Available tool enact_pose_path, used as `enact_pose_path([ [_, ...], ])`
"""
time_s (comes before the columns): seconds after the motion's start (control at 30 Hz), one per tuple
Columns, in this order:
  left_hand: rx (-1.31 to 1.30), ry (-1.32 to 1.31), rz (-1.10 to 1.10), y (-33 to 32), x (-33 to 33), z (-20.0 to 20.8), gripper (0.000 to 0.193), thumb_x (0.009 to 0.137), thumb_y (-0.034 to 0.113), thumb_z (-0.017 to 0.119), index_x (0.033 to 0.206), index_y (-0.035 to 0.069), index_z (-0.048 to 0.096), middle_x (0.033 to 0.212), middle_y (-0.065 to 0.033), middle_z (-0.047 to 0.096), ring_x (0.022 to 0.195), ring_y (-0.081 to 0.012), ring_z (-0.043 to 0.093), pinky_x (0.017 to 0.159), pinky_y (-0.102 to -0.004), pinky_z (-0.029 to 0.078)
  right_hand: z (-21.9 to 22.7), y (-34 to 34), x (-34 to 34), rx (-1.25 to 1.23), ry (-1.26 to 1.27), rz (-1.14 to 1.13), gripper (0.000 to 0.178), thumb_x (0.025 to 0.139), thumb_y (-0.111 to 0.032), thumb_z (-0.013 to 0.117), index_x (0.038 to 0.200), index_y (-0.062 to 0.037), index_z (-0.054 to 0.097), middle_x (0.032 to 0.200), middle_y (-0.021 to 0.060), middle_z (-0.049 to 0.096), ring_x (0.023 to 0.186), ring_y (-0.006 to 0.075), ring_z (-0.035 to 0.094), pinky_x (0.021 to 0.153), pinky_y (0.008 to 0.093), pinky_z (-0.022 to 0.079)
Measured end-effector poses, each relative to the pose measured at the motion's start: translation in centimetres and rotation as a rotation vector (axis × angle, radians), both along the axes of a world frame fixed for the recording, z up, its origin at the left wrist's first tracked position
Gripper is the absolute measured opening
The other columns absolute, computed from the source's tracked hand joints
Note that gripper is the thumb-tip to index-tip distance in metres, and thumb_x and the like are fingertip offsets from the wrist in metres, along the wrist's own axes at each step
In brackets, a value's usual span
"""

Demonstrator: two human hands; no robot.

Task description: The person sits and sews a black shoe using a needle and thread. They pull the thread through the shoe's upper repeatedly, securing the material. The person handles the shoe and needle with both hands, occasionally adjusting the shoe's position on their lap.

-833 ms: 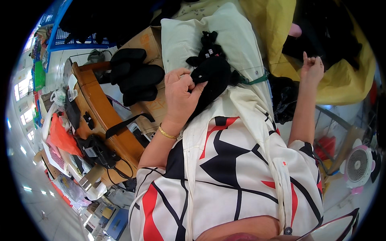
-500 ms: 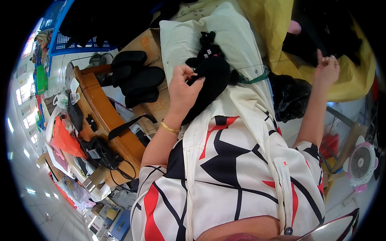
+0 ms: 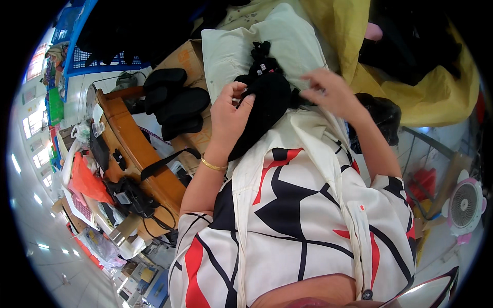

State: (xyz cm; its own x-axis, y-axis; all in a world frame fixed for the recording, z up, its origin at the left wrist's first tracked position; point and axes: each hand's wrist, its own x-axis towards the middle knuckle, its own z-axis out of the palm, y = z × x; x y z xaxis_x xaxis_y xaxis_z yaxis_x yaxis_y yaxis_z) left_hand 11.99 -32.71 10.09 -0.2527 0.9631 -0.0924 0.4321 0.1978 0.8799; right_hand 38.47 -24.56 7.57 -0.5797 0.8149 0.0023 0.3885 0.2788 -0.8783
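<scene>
A black soft fabric piece (image 3: pixel 270 100), rounded at its far end, lies over my lap and the edge of a pale cushion (image 3: pixel 221 49). My left hand (image 3: pixel 232 110) is closed on its left edge, thumb and fingers pinching the cloth. Just right of the piece, above the cushion, hovers my right hand (image 3: pixel 328 92). Its fingers are smeared by motion, so whether they hold anything is unclear. A small bunched black item (image 3: pixel 261 50) with light tags near it lies on the cushion beyond the fabric piece.
Black padded pieces (image 3: pixel 179 102) are stacked on a cardboard box (image 3: pixel 187 57) at left, beside a wooden bench (image 3: pixel 131 149) bearing a black bag (image 3: pixel 128 197). At right are a yellow sack (image 3: pixel 436 110) with black contents, a black plastic bag (image 3: pixel 380 120) and a fan (image 3: pixel 465 203).
My right hand has swung from the far right, by the yellow sack, back left to beside the fabric piece. My left hand keeps its pinch, having shifted only slightly.
</scene>
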Motion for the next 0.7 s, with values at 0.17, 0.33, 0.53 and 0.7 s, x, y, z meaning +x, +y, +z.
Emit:
enact_pose_path([
  [0.17,-0.123,0.688,-0.155,-0.6,0.4,3.4,0.033,0.089,0.032,0.073,0.081,0.000,0.068,0.069,-0.0096,0.066,0.057,-0.0183,0.057,0.053,-0.0310,0.042,1.1,-1.9,-2.2,0.171,0.064,0.085,0.014,0.084,-0.014,0.071,0.086,-0.0036,0.063,0.083,0.0121,0.059,0.078,0.0325,0.059,0.068,0.0414,0.048],
  [0.33,-0.287,0.017,-0.136,-1.3,2.6,3.1,0.036,0.089,0.030,0.072,0.076,-0.003,0.067,0.062,-0.0108,0.065,0.046,-0.0169,0.054,0.047,-0.0330,0.040,3.3,-4.5,-4.2,0.306,0.258,0.175,0.014,0.082,-0.014,0.072,0.082,-0.0047,0.061,0.080,0.0108,0.059,0.076,0.0305,0.059,0.066,0.0401,0.049],
  [0.53,-0.381,-0.666,0.049,-1.2,1.6,1.9,0.023,0.096,0.025,0.066,0.091,0.003,0.066,0.074,-0.0043,0.069,0.050,-0.0052,0.053,0.046,-0.0201,0.041,3.6,-3.9,-4.6,-0.014,0.155,0.106,0.016,0.089,-0.016,0.066,0.103,-0.0091,0.063,0.085,0.0103,0.066,0.078,0.0300,0.065,0.065,0.0393,0.051],
  [0.7,-0.434,-0.387,-0.048,-2.2,0.7,2.1,0.019,0.096,0.021,0.064,0.090,0.003,0.062,0.068,-0.0063,0.066,0.053,-0.0095,0.057,0.048,-0.0251,0.042,1.5,-2.7,-5.8,0.156,0.106,0.102,0.010,0.088,-0.010,0.065,0.097,-0.0076,0.064,0.082,0.0085,0.064,0.076,0.0277,0.065,0.065,0.0359,0.050],
])
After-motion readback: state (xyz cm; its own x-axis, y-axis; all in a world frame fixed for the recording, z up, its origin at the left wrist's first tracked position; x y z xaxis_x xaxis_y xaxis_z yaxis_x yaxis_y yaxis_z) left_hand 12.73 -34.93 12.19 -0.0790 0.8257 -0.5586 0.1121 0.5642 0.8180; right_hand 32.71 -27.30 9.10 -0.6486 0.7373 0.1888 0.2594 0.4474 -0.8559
